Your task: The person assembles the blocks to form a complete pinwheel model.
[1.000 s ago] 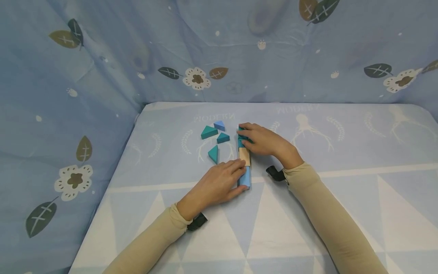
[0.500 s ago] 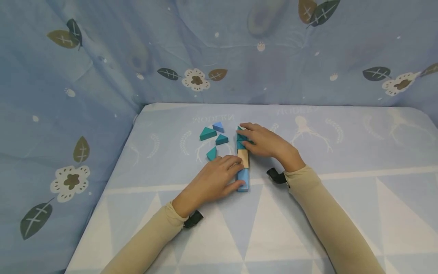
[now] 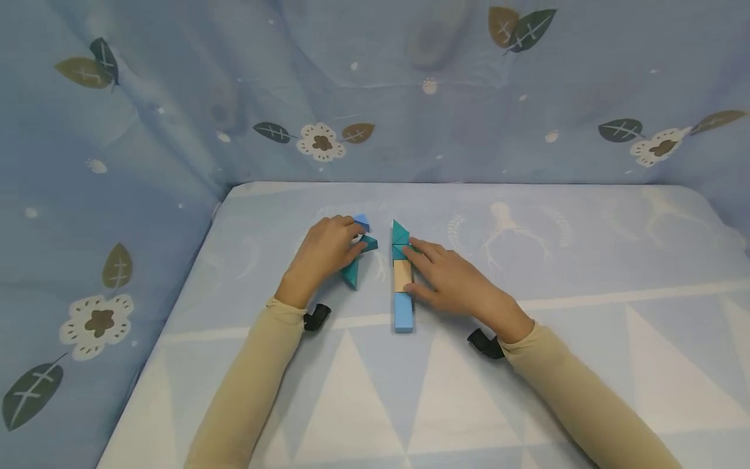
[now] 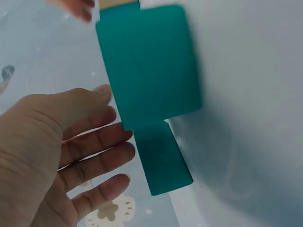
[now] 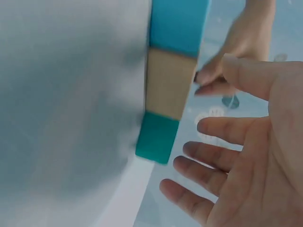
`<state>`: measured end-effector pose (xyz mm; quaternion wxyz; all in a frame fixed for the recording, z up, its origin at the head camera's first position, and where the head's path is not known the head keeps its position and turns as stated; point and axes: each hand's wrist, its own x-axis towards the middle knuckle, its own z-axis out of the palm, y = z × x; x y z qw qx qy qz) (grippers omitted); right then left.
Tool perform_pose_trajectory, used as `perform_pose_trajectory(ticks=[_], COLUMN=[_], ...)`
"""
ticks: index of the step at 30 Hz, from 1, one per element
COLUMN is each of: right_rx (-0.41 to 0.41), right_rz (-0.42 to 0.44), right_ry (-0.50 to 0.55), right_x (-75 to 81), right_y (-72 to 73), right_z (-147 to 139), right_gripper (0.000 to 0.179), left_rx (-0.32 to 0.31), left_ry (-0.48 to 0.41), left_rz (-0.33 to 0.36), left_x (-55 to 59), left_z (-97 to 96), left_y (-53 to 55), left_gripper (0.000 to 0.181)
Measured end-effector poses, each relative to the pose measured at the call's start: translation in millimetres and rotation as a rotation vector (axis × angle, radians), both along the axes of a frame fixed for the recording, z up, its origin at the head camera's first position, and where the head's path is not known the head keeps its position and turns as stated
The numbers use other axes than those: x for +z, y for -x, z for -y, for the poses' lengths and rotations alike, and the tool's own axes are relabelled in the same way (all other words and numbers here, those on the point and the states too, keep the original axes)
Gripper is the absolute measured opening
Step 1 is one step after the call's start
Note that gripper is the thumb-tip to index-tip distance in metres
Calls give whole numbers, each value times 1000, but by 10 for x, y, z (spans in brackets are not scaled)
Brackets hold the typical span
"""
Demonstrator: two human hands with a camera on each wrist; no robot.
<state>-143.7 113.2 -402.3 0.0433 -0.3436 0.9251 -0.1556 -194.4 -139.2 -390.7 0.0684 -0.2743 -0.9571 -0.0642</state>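
A narrow row of blocks stands mid-table: teal triangular pieces (image 3: 400, 233) at the far end, then a natural wood block (image 3: 402, 276) and a light blue block (image 3: 403, 313) nearest me. My right hand (image 3: 451, 280) lies along the row's right side, fingers fairly straight, fingertips at the teal and wood pieces. To the left, my left hand (image 3: 325, 251) pinches a small teal triangular block (image 3: 370, 243) between thumb and fingers. Below this hand lies another teal triangular block (image 3: 350, 273), and a blue triangular block (image 3: 362, 222) sits just beyond the fingers.
The table (image 3: 469, 391) has a pale cloth with triangle patterns. Blue patterned fabric (image 3: 410, 98) rises behind the table and along its left side. A black wrist camera mount (image 3: 317, 317) sits under the left wrist, another (image 3: 486, 343) under the right.
My left hand has left the light blue block and moved up-left to the loose triangles, taking hold of a small teal one. My right hand has slid nearer along the row. The head view has shifted slightly.
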Motion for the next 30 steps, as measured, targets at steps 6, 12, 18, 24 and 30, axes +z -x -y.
perform_pose_trajectory(ticks=[6,12,18,24,30], right_rx=[18,-18,-21,-20,-10], right_rz=[-15,-26,-27,-46,-34], right_ry=[-37,-62,-61,-75,-92], right_x=[-80,-98,-113,-107,-106], right_y=[-140,-167,-165,-166,-167], right_z=[130,129,86,73,90], right_gripper=[81,83,84,84,84], left_rx=[33,4,-43,-78,-82], left_ry=[-41,-86,-110,-107,-80], left_rz=[91,67,14,-14,-28], left_x=[1,-44,-98,-120,-122], left_z=[55,27,-70,-147,-160], left_y=[56,73,83,54,22], left_gripper=[20,17,10,10,10])
